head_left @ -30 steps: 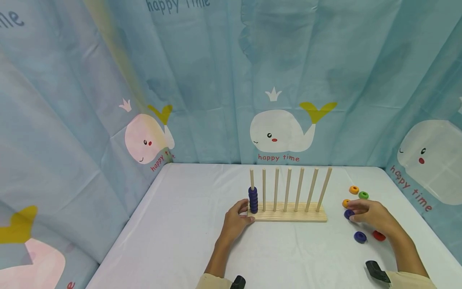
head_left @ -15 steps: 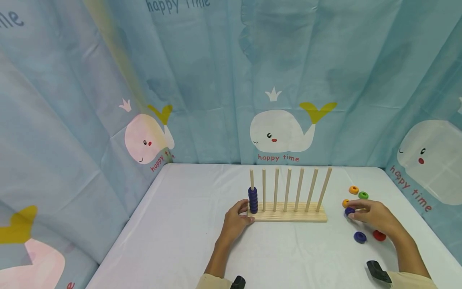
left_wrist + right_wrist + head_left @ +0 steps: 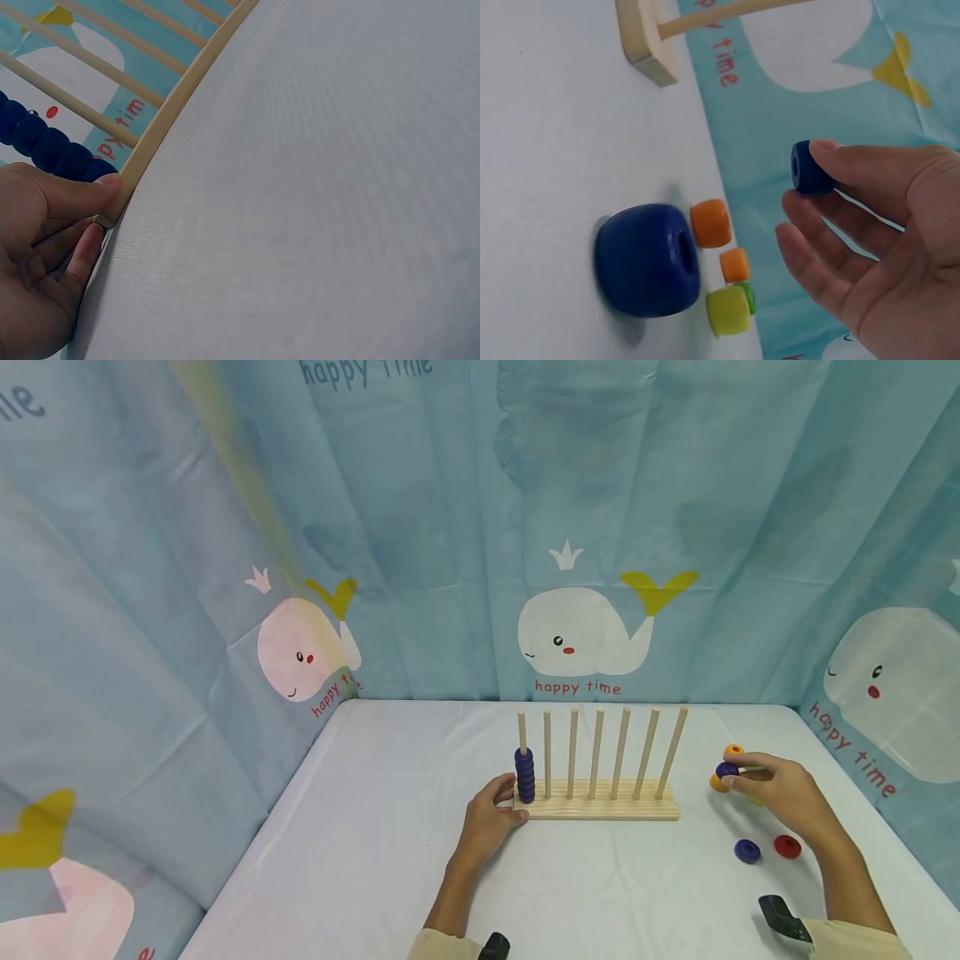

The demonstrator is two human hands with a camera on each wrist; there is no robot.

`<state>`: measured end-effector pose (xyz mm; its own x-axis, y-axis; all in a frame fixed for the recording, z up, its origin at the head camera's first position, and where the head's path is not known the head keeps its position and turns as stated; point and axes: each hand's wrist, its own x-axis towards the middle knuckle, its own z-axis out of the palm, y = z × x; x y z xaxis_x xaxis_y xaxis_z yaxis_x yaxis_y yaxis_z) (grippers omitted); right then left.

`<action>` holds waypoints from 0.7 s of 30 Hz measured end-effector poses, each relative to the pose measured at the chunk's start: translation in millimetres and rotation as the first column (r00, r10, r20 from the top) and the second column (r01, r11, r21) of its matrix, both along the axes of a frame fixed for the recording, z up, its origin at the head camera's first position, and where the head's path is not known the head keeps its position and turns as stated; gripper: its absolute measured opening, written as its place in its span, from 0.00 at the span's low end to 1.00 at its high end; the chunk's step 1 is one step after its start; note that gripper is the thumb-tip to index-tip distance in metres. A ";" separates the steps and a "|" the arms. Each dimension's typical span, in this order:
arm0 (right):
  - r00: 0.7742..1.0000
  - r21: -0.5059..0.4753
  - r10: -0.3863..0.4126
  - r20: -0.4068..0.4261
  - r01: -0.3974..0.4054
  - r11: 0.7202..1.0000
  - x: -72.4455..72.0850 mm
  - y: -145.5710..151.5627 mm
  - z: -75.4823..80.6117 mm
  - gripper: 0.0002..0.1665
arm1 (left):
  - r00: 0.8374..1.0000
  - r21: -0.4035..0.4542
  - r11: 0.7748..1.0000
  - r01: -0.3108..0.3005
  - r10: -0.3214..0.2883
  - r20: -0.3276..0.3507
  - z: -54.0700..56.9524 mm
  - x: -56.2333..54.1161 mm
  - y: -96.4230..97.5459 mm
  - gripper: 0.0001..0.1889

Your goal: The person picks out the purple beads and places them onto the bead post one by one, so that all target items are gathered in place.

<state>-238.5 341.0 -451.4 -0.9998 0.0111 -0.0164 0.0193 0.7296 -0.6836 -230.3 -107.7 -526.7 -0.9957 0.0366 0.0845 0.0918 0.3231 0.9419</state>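
A wooden peg stand (image 3: 600,810) with several upright pegs sits on the white table. Its leftmost peg carries a stack of dark blue beads (image 3: 525,781). My left hand (image 3: 487,822) grips the left end of the base, thumb on the front edge beside the lowest bead. To the right of the stand, my right hand (image 3: 787,793) pinches a blue bead (image 3: 811,171) between thumb and fingers, raised above the table. A second blue bead (image 3: 747,852) and a red bead (image 3: 787,847) lie nearer the person.
Two orange beads (image 3: 711,223), a yellow-green bead (image 3: 729,311) and a green bead (image 3: 750,298) lie around and behind the right hand, partly hidden by it in the head view. A blue whale-print curtain (image 3: 420,568) stands behind and beside the table (image 3: 360,827).
My right hand has lifted the pinched blue bead off the table and moved slightly away from the person, now covering the green bead. The left hand and peg stand have stayed put.
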 end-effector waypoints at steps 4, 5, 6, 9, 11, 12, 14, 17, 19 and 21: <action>0.999 -0.010 -0.009 -0.045 0.009 1.000 1.5 -5.9 5.5 0.39 | 1.000 0.006 1.000 0.004 -0.004 0.001 0.6 0.2 -0.3 0.35; 0.998 -0.010 -0.010 -0.062 0.010 1.000 1.7 -7.4 6.3 0.38 | 1.000 0.006 1.000 0.005 -0.005 0.002 0.8 0.2 -0.3 0.35; 0.997 -0.008 -0.012 -0.075 0.011 1.000 2.1 -8.9 6.9 0.37 | 1.000 0.006 1.000 0.006 -0.006 0.001 0.8 0.3 -0.3 0.35; 0.993 0.003 -0.013 -0.119 0.014 1.000 3.2 -13.1 8.0 0.35 | 1.000 0.005 1.000 0.003 -0.003 0.007 0.6 0.2 -0.3 0.35; 0.988 0.008 -0.011 -0.156 0.012 1.000 3.8 -15.3 9.0 0.34 | 1.000 0.005 1.000 0.003 -0.004 0.005 0.6 0.1 -0.2 0.35; 0.985 0.010 -0.008 -0.175 0.010 1.000 4.2 -16.5 9.9 0.33 | 1.000 0.006 1.000 0.004 -0.004 0.003 0.6 0.0 -0.2 0.35; 0.977 0.013 -0.004 -0.212 0.007 1.000 4.8 -18.6 12.4 0.32 | 1.000 0.005 1.000 0.003 -0.003 0.005 0.5 0.0 -0.2 0.35; 0.966 0.008 0.003 -0.257 -0.001 1.000 5.5 -21.6 18.1 0.32 | 1.000 0.004 1.000 0.002 -0.002 0.005 0.9 -0.1 0.0 0.35; 0.960 0.005 0.004 -0.281 -0.003 1.000 5.8 -23.5 22.3 0.31 | 1.000 0.002 1.000 -0.001 0.001 0.010 1.1 0.1 0.1 0.35; 0.954 -0.003 0.004 -0.300 -0.005 1.000 6.2 -25.7 26.7 0.31 | 1.000 0.003 1.000 -0.002 0.002 0.007 1.5 0.0 0.4 0.35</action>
<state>-232.4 315.3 -424.7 -0.9588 0.0071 0.2838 -0.1901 0.7264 -0.6604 -230.3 -107.3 -525.2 -0.9964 0.0341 0.0780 0.0848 0.3200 0.9436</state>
